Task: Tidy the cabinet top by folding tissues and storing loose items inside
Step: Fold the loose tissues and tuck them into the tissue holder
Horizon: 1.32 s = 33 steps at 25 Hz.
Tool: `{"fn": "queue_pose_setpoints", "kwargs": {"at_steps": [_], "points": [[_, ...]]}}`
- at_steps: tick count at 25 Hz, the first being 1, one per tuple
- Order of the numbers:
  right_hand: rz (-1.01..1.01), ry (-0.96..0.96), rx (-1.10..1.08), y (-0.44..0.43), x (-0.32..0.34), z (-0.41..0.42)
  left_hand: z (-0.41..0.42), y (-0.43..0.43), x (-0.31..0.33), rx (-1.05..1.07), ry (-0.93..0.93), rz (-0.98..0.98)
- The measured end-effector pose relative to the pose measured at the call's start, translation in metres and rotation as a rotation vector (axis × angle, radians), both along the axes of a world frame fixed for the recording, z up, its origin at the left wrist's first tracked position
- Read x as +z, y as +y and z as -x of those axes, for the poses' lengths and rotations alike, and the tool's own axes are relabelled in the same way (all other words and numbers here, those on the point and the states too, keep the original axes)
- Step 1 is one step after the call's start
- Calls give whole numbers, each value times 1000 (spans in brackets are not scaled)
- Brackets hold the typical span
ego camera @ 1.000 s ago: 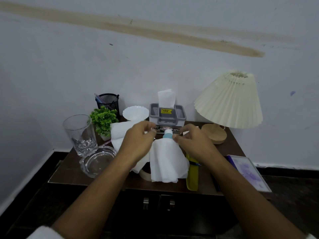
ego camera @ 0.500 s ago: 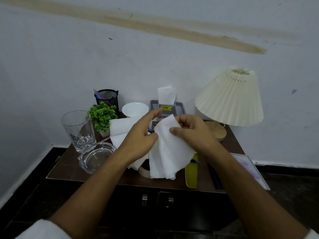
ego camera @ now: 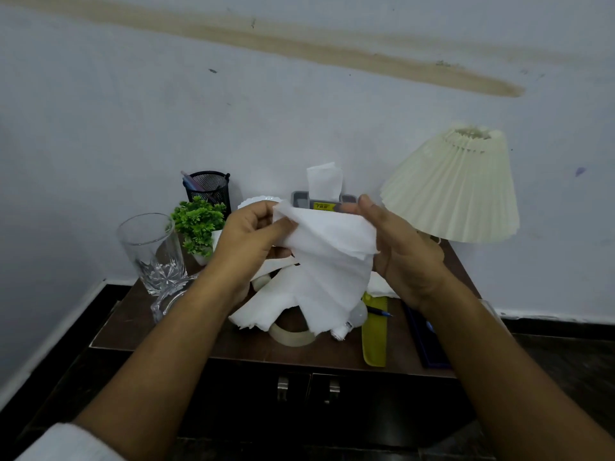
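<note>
**While held aloft, a tissue is squared for its fold**

Since the dark brown wooden cabinet top (ego camera: 126, 327) is crowded beside the cream pleated lamp shade (ego camera: 456, 188), the fold is best made in the air. The white paper tissue (ego camera: 332, 247) is held up above the middle of the top, in front of the grey plastic tissue box (ego camera: 299, 199), its lower part hanging crumpled over a second white tissue (ego camera: 266, 304) on the wood. Its upper left corner is pinched between thumb and fingers of the left hand (ego camera: 246, 241). The right hand (ego camera: 406, 257) is set against the right edge with fingers fairly straight; whether that edge is pinched cannot be told, the contact being hidden. By judgement, the top edge should be drawn taut and level, the corners matched, and the crease pressed lightly, since thin paper is easily torn. The beige tape roll (ego camera: 293, 337) and yellow-green flat case (ego camera: 374, 341) below are better left for later.
</note>
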State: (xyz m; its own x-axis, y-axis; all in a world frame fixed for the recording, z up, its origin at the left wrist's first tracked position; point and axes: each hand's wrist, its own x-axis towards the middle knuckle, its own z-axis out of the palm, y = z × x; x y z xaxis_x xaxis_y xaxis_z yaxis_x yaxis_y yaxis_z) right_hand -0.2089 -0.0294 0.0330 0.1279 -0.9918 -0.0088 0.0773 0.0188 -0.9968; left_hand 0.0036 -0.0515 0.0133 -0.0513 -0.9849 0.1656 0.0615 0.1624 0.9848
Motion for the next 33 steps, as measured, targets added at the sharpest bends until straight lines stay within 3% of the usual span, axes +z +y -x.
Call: {"fn": "queue_pose_setpoints", "kwargs": {"at_steps": [4, 11, 16, 21, 25, 30, 33], "points": [[142, 89, 166, 10, -4, -4, 2, 1, 3, 97, 173, -102], [189, 88, 92, 2, -10, -2, 1, 2, 7, 119, 204, -108], [223, 102, -7, 6, -6, -1, 2, 4, 12, -14, 299, -113], [88, 145, 119, 8, 1, 7, -4, 2, 7, 144, -18, -264], [20, 102, 120, 8, -1, 3, -5, -1, 6, 41, 11, -451], [69, 106, -20, 9, 1, 6, -5, 6, 9, -176, 47, -377], [235, 90, -46, 13, 10, 6, -4, 13, 22, -257, 134, -166]]}}
